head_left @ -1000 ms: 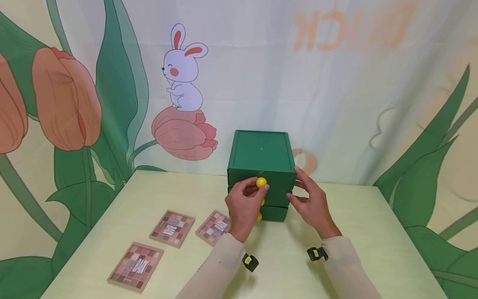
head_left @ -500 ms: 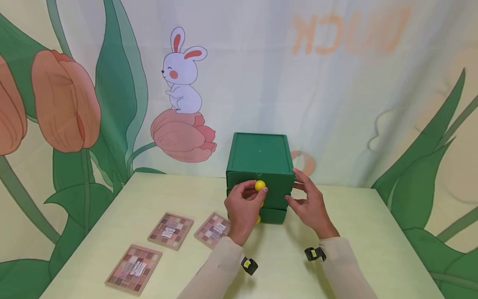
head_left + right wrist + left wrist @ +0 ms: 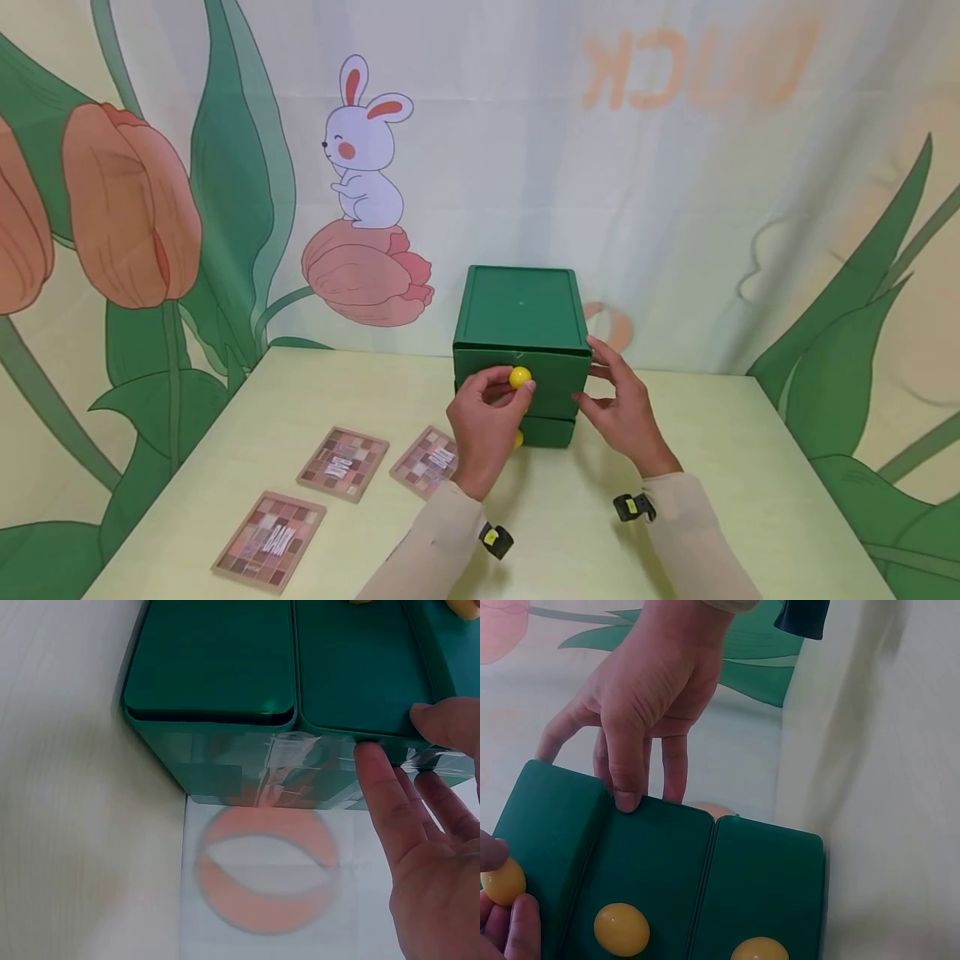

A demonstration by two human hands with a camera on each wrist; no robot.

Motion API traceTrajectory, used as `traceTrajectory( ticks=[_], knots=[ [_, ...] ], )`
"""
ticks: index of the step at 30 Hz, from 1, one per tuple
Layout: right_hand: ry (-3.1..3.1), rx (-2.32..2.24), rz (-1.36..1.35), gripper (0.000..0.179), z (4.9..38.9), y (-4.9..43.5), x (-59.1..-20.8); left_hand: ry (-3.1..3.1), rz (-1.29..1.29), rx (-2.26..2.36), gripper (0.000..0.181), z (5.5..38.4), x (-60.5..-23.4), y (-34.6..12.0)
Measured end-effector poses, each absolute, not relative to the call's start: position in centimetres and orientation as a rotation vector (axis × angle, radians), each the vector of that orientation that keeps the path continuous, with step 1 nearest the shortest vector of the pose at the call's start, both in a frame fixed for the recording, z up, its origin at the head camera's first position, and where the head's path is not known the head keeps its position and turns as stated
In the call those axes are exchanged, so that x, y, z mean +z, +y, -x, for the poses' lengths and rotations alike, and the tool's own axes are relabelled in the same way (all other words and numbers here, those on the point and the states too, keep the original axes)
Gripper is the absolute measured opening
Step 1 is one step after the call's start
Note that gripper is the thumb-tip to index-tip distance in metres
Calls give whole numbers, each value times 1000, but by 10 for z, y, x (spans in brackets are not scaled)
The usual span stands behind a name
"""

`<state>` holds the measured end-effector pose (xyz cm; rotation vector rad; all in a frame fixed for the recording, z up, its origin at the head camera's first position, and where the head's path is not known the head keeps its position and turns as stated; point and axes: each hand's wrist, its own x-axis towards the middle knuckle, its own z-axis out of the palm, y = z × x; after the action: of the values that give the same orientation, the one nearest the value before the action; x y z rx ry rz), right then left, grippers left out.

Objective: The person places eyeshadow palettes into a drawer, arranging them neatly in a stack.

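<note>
A green drawer cabinet [image 3: 521,304] with three stacked drawers stands against the backdrop. My left hand [image 3: 480,429] pinches the round yellow knob [image 3: 520,377] of the top drawer [image 3: 551,817] between thumb and fingers. That drawer juts out a little, with a thin dark gap under the cabinet's top. On the cabinet's right side rests my right hand [image 3: 626,417], its thumb on the front edge of the middle drawer [image 3: 356,667] and its fairly straight fingers against the side wall. The left wrist view shows the middle knob [image 3: 622,930] and the bottom knob [image 3: 760,950].
Three eyeshadow palettes lie on the pale table [image 3: 712,475] to the left: one nearest [image 3: 270,542], one behind it [image 3: 343,463], and one beside my left wrist [image 3: 424,460]. A printed curtain [image 3: 517,167] hangs directly behind the cabinet.
The top drawer has come slightly forward, with my left hand still on its knob; a gap now shows above its front. My right hand stays on the cabinet's side.
</note>
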<state>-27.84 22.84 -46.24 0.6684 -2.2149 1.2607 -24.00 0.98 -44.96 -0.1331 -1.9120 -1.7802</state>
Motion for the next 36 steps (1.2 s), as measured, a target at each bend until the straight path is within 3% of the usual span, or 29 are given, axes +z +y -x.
traceTrajectory(
  ticks=[36],
  knots=[
    [-2318,1378,-740,85,283,243,-457,-2008,89,-1772,31,203,-446,0]
  ],
)
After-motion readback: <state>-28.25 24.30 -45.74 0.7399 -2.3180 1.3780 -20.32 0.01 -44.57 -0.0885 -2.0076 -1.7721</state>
